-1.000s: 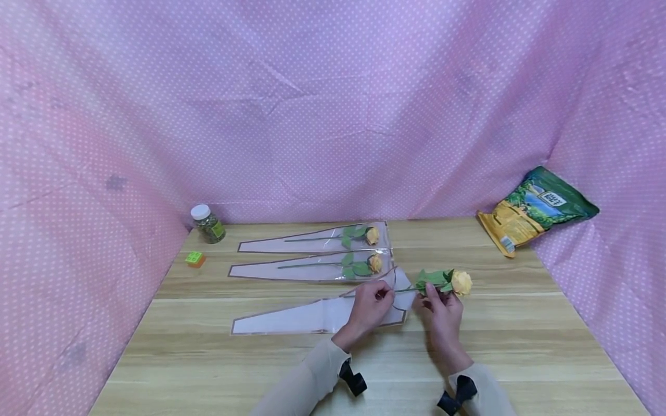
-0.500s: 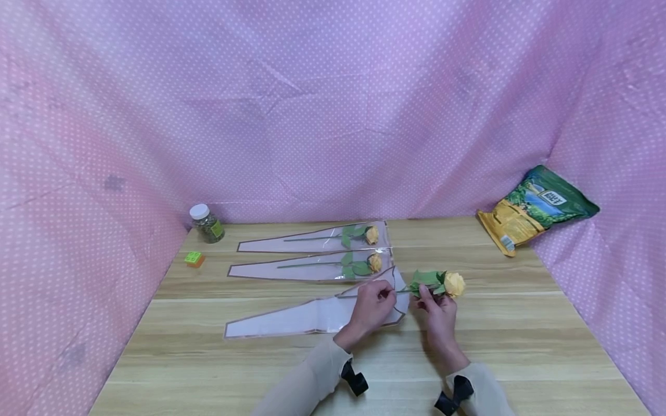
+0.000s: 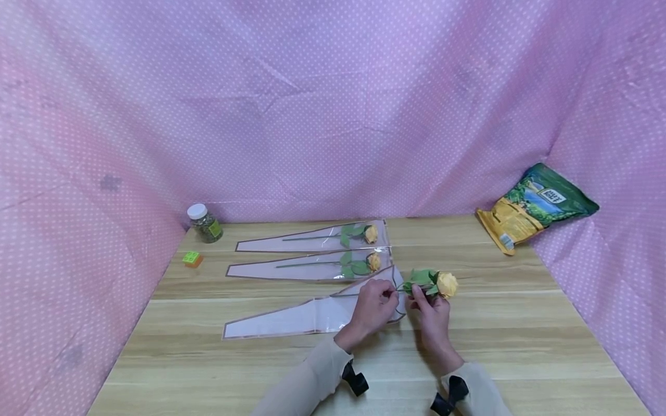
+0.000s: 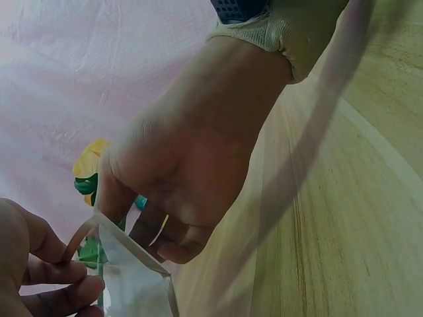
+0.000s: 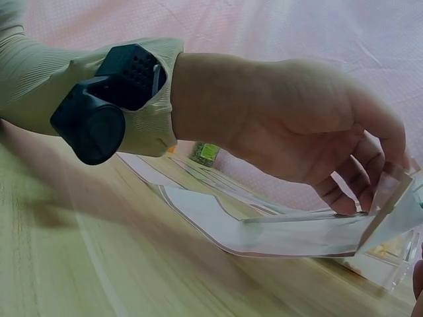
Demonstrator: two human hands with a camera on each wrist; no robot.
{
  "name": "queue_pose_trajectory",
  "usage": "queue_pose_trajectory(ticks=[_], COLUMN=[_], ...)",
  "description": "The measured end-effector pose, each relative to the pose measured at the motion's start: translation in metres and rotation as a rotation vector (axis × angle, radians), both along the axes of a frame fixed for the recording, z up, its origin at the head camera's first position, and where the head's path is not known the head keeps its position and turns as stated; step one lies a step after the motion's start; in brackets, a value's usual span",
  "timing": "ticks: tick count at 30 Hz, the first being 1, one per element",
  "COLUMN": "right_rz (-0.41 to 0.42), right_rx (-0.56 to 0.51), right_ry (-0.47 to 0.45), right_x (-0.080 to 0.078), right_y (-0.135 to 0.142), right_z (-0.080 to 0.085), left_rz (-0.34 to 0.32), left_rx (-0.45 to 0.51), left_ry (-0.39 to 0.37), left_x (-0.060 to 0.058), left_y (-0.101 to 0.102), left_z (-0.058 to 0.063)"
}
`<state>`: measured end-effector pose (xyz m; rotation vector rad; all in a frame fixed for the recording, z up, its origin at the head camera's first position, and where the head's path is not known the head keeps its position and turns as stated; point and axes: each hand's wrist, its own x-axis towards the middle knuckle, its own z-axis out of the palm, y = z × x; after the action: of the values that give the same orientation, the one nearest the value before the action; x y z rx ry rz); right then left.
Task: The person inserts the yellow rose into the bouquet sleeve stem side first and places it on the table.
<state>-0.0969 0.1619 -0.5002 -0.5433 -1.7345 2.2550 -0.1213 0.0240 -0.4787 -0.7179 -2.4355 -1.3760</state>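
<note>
A yellow rose (image 3: pixel 447 285) with green leaves lies over the mouth of a clear-fronted, white-backed flower sleeve (image 3: pixel 276 324), its stem running inside. My right hand (image 3: pixel 433 323) pinches the rose by its stem just below the bloom, among the leaves. My left hand (image 3: pixel 372 307) pinches the upper layer of the sleeve at its wide mouth; in the right wrist view its thumb and finger hold that raised brown-edged film (image 5: pixel 386 201). In the left wrist view the rose bloom (image 4: pixel 90 165) shows partly behind my right hand (image 4: pixel 192 152).
Behind lie two flower sleeves (image 3: pixel 260 270), each with a yellow rose (image 3: pixel 373 262) inside. A white-lidded jar (image 3: pixel 207 224) and a small green-orange block (image 3: pixel 192 259) stand at the back left. A green-yellow snack bag (image 3: pixel 538 205) leans at the back right against the pink dotted cloth (image 3: pixel 333 115).
My right hand has moved left with the rose, sliding its stem deeper into the sleeve. The leaves are now nearer the mouth. My left hand has kept hold of the edge, shifting only slightly.
</note>
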Motion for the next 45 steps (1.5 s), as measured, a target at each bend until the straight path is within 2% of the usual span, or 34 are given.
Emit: queue_pose_trajectory(ticks=[6,13,19,25,29,34,45], right_rz=[0.015,0.02,0.033,-0.001,-0.046,-0.086,-0.043], right_rx=[-0.004,0.006,0.074,0.134,0.101,0.027,0.021], right_ry=[0.029,0.044,0.021,-0.019,-0.056,-0.054,0.026], right_x=[0.0,0.0,0.0,-0.002,-0.003,-0.003,-0.002], right_y=[-0.003,-0.004,-0.001,0.003,0.003,0.001,-0.004], right_z=[-0.001,0.001,0.007,0.01,0.01,0.01,-0.002], left_rz=[0.012,-0.006,-0.018,-0.024,-0.034,-0.038,-0.018], left_rx=[-0.051,-0.058,-0.057,-0.036,-0.027,-0.034,-0.068], left_ry=[0.059,0.065,0.083,0.095,0.092,0.095,0.111], left_x=[0.0,0.0,0.0,-0.001,0.0,0.001,0.001], left_y=[0.0,0.001,0.001,0.002,0.003,0.003,0.002], left_z=[0.001,0.003,0.003,0.002,0.0,-0.001,0.002])
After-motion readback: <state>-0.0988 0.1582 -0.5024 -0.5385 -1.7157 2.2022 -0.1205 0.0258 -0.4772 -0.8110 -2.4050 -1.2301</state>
